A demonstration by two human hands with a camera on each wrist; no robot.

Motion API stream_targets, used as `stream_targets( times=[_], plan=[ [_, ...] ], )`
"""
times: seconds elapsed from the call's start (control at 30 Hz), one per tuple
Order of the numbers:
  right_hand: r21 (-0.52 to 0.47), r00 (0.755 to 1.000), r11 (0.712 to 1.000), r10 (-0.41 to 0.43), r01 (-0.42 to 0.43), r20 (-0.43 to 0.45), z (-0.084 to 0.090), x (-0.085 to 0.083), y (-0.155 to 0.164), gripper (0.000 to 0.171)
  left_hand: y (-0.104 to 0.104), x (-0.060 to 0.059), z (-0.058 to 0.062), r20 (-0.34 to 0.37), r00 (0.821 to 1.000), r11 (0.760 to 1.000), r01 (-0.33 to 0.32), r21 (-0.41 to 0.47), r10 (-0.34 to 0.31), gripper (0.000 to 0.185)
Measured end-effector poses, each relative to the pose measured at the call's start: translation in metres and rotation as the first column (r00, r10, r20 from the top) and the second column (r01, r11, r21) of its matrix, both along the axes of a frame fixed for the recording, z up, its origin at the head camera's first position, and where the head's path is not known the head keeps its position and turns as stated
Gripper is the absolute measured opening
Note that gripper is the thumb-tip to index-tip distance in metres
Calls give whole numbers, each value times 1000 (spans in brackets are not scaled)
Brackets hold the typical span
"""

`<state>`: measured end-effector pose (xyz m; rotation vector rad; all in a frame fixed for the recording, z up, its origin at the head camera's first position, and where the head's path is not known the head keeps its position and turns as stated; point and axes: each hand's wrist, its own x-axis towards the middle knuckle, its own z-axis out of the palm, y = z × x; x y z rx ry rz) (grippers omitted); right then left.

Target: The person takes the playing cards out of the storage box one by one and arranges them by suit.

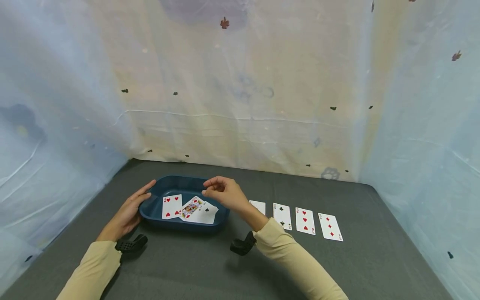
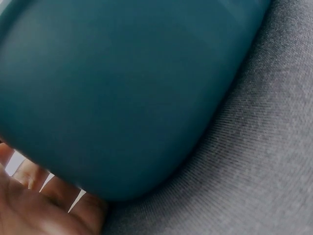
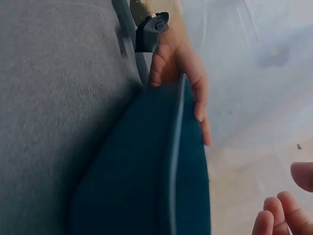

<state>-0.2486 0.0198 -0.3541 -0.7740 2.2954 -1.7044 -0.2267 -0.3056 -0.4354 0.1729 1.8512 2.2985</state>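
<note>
On the table stands a dark blue tray (image 1: 176,225) with several playing cards in it. A hearts card (image 1: 171,207) lies at its left, and a picture card (image 1: 192,205) lies partly under a spade card (image 1: 204,213). My left hand (image 1: 129,212) holds the tray's left end, thumb over the rim and fingers along the outer side; the left wrist view shows those fingers (image 2: 58,193) against the wall. Over the tray's right end hovers my right hand (image 1: 226,193), its fingers loosely bent. In the right wrist view its thumb and fingertips (image 3: 286,205) stand apart, with nothing visible between them.
Right of the tray, several cards lie face up in a row: one partly hidden by my right arm (image 1: 258,206), then a clubs card (image 1: 282,216), a hearts card (image 1: 305,221) and a diamonds card (image 1: 330,227). A patterned curtain (image 1: 240,137) surrounds the grey table (image 1: 180,266).
</note>
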Motion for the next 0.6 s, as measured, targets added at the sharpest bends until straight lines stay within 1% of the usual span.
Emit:
stream_targets(
  times=[0.07,0.2,0.33,0.43,0.6],
  plan=[
    [16,1000,1000,5,-5,7,-4,-3,-7,26,0,0,0,-2,1000,1000,1,-2,-1,57],
    [67,1000,998,-12,10,27,-12,-7,-19,26,1,1,-1,-3,1000,1000,0,-4,0,57],
    [85,997,996,-29,22,74,-19,-9,-27,25,1,3,-1,1,1000,1000,0,-1,0,57],
    [106,996,994,-35,26,86,-22,-10,-33,28,1,3,-1,4,1000,1000,3,5,-3,57],
    [200,994,978,-78,61,78,-27,-13,-41,33,2,2,0,3,1000,1000,5,15,-5,56]
  ],
)
